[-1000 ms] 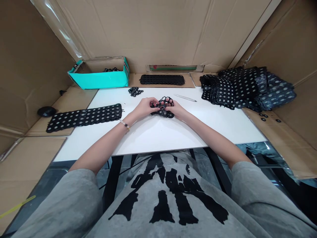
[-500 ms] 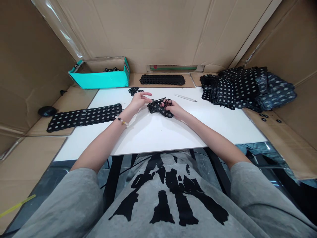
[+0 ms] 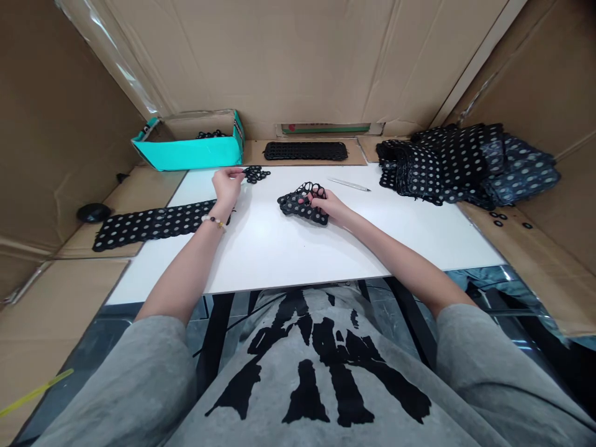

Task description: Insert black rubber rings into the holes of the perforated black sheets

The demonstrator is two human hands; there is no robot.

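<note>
My right hand (image 3: pixel 326 204) grips a crumpled black perforated rubber sheet (image 3: pixel 299 202) on the white table (image 3: pixel 298 248), fingers curled into its holes. My left hand (image 3: pixel 226 184) is out to the left, fingers pinched together at the edge of a small pile of black rubber rings (image 3: pixel 255 174). Whether a ring is between the fingertips I cannot make out. A beaded bracelet sits on the left wrist.
A long black perforated strip (image 3: pixel 158 222) lies at the table's left edge. A teal box (image 3: pixel 189 149) with rings stands back left, a black mat (image 3: pixel 305 150) at the back, a heap of perforated sheets (image 3: pixel 465 164) right. A thin tool (image 3: pixel 348 183) lies near it. Cardboard walls surround.
My left hand let go of the crumpled sheet and moved left and away to the pile of rings. My right hand stayed on the sheet.
</note>
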